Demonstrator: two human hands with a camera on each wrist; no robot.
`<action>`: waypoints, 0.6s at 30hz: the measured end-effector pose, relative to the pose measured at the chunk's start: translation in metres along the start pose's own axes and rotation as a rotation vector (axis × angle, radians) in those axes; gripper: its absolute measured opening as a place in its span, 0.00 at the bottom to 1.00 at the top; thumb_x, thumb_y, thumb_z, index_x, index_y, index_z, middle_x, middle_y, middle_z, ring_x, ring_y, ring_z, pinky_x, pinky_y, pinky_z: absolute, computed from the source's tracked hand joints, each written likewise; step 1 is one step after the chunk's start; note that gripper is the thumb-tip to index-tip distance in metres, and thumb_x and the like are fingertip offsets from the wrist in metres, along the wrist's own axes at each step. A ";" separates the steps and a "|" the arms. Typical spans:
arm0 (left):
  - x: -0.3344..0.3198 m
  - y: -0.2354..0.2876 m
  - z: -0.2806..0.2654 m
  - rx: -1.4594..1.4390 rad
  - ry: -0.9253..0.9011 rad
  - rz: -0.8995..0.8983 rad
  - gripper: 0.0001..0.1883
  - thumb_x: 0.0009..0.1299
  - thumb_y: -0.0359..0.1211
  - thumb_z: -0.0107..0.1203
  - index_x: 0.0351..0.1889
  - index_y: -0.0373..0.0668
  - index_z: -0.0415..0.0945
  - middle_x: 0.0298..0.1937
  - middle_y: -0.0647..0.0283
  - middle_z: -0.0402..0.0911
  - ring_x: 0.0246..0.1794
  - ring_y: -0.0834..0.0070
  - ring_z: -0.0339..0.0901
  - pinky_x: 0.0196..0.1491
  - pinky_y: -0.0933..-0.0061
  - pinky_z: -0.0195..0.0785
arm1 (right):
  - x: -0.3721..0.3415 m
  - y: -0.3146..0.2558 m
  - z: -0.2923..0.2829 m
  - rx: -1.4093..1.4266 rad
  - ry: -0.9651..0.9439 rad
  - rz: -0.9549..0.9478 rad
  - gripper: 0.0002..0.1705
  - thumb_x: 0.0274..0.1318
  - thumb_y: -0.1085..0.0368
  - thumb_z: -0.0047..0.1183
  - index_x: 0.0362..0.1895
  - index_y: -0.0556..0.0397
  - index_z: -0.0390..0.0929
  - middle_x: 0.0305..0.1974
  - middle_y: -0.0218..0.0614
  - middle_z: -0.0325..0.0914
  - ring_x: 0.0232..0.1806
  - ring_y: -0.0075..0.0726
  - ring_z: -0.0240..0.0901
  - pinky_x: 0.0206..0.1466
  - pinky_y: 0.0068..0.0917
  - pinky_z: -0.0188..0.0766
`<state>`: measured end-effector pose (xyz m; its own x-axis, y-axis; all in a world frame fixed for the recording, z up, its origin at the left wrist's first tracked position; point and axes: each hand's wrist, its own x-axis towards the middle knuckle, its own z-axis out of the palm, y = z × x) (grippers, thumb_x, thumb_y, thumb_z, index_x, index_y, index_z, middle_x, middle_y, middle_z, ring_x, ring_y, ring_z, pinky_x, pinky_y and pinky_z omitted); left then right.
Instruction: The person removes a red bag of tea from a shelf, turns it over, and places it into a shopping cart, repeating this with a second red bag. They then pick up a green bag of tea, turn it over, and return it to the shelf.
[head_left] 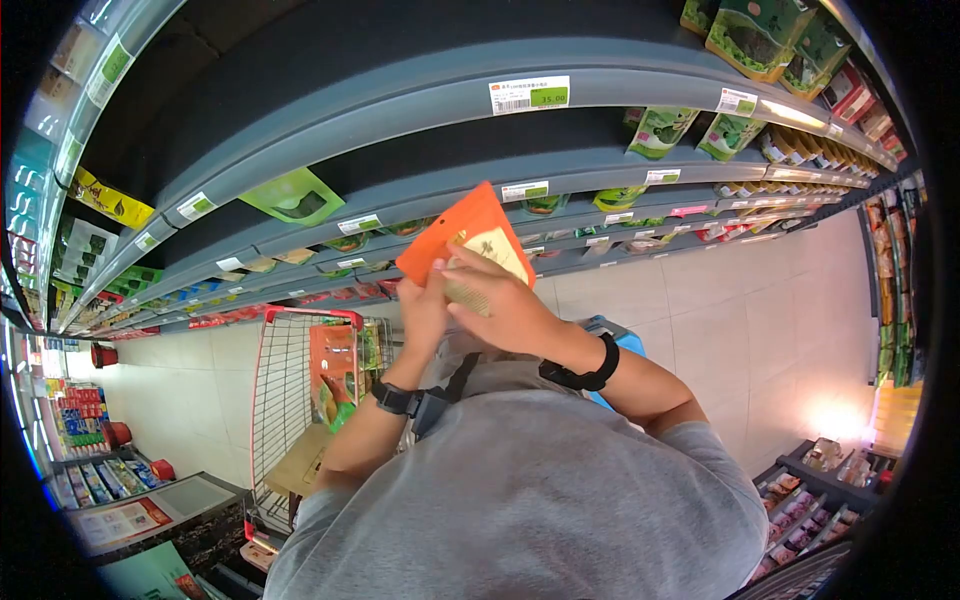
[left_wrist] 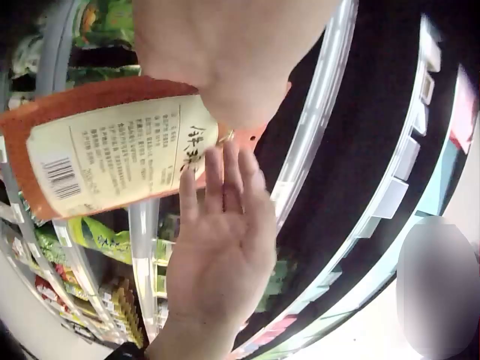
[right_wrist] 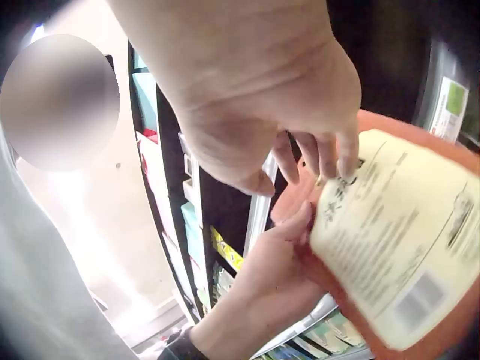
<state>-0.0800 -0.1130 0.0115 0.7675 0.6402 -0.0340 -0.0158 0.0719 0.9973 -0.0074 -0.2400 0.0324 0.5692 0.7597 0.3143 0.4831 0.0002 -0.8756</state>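
Observation:
An orange pouch (head_left: 425,250) with a cream label is held up in front of the shelves. The label carries printed text and a barcode (left_wrist: 61,177). My left hand (head_left: 425,312) grips one end of the pouch, with its thumb (right_wrist: 294,223) lying on the label side. My right hand (head_left: 512,312) is over that same end. Its fingers are nearly straight and fairly close together, and the tips reach the label's edge. In the left wrist view the right palm (left_wrist: 217,259) faces the camera, while the left fingers are hidden behind the pouch.
Long grey shelves (head_left: 380,95) with price tags (head_left: 530,95) curve across the front. Green pouches (head_left: 295,197) stand on lower levels. A wire shopping cart (head_left: 262,400) at my left contains an orange package (head_left: 332,352) and a cardboard box (head_left: 300,460).

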 end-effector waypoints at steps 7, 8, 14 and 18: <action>0.005 0.007 -0.029 -0.083 -0.034 -0.019 0.14 0.72 0.35 0.52 0.45 0.32 0.77 0.41 0.64 0.82 0.38 0.83 0.75 0.42 0.79 0.67 | 0.018 0.028 -0.043 0.503 0.319 0.204 0.11 0.55 0.71 0.57 0.43 0.60 0.76 0.47 0.39 0.76 0.48 0.29 0.72 0.50 0.26 0.69; 0.004 0.011 -0.028 -0.072 -0.050 -0.025 0.14 0.72 0.36 0.52 0.44 0.32 0.77 0.40 0.65 0.82 0.38 0.83 0.75 0.42 0.79 0.67 | 0.017 0.033 -0.044 0.682 0.258 0.241 0.10 0.56 0.71 0.56 0.42 0.59 0.76 0.43 0.37 0.78 0.44 0.25 0.74 0.46 0.23 0.71; 0.004 0.027 -0.016 -0.087 -0.065 -0.034 0.15 0.72 0.37 0.52 0.44 0.32 0.77 0.40 0.64 0.82 0.38 0.83 0.75 0.42 0.78 0.68 | 0.016 0.036 -0.046 0.588 0.234 0.218 0.06 0.60 0.69 0.55 0.36 0.60 0.76 0.31 0.30 0.80 0.31 0.15 0.72 0.34 0.16 0.69; 0.009 0.031 -0.012 -0.089 -0.066 -0.037 0.14 0.72 0.36 0.52 0.44 0.32 0.77 0.41 0.63 0.82 0.38 0.82 0.76 0.42 0.78 0.68 | 0.013 0.042 -0.045 0.562 0.258 0.226 0.07 0.60 0.68 0.55 0.34 0.60 0.76 0.30 0.30 0.80 0.31 0.15 0.71 0.32 0.15 0.67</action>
<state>-0.0813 -0.0958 0.0416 0.8091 0.5841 -0.0638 -0.0411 0.1646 0.9855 0.0504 -0.2595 0.0168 0.7911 0.6004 0.1167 -0.0483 0.2515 -0.9667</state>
